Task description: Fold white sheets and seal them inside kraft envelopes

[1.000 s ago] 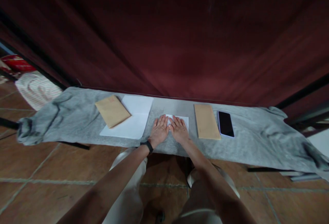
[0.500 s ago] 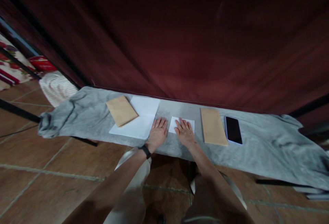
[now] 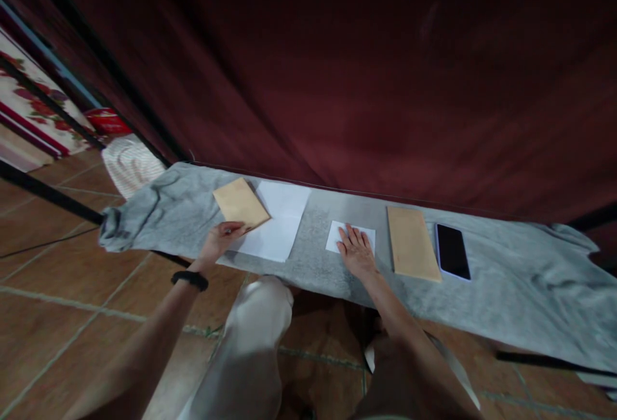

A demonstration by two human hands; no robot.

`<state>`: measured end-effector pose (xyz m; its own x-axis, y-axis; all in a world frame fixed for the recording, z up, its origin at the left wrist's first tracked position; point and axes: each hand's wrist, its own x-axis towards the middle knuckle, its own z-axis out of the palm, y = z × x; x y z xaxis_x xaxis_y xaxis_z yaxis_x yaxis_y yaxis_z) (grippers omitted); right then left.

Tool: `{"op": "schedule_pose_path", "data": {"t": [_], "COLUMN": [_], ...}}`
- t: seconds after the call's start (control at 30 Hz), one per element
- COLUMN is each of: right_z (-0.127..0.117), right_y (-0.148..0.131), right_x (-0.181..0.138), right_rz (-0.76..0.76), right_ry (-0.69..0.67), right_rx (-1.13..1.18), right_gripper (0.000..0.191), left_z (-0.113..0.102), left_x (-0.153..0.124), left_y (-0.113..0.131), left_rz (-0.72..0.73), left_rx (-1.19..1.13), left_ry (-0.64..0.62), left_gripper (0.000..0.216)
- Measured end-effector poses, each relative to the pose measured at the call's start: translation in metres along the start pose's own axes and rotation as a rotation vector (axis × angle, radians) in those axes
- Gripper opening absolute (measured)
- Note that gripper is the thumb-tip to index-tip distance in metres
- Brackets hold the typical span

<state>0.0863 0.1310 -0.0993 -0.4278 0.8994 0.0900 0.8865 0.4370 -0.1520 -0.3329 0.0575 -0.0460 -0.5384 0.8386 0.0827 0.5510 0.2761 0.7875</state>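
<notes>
On the left, a stack of brown envelopes lies at a slant over large white sheets of paper. My left hand, wearing a black wristband, pinches the near edge of this stack with thumb and forefinger. How many envelopes are between the fingers cannot be made out. My right hand rests flat, fingers spread, on a small white folded paper. That paper sits on the grey cloth, apart from the larger sheets. Right of it lies another brown envelope or envelope stack.
A phone with a lilac edge lies beside the right-hand envelope. Rumpled grey cloth covers the long narrow bench. A dark red curtain hangs right behind it. My knee is close to the front edge.
My left hand has left the cloth beside the small paper and moved left to the envelope stack's near edge. My right hand stays on the small paper. The view has shifted slightly.
</notes>
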Motion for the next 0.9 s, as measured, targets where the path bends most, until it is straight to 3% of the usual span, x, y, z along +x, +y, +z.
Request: {"op": "schedule_pose_path", "data": {"t": [0.13,0.33,0.73,0.9], "right_z": [0.001,0.000,0.000,0.000], "right_y": [0.000,0.000,0.001,0.000], "right_x": [0.000,0.000,0.001,0.001], "right_rz": [0.005,0.006,0.005,0.002], "right_ry": [0.002,-0.011,-0.017,-0.009], "right_rx": [-0.004,0.002,-0.009,-0.009], "right_gripper": [0.053,0.054,0.055,0.054], "left_z": [0.006,0.007,-0.003,-0.006], "left_x": [0.004,0.017,0.011,0.010], "left_y": [-0.014,-0.021,-0.010,-0.003], "left_rz": [-0.002,0.005,0.051,-0.059], "left_rx": [-0.132,-0.176,-0.237,-0.251], "left_ry": [-0.044,-0.057,-0.138,-0.084], "left_gripper": [0.047,0.046,0.042,0.037]}}
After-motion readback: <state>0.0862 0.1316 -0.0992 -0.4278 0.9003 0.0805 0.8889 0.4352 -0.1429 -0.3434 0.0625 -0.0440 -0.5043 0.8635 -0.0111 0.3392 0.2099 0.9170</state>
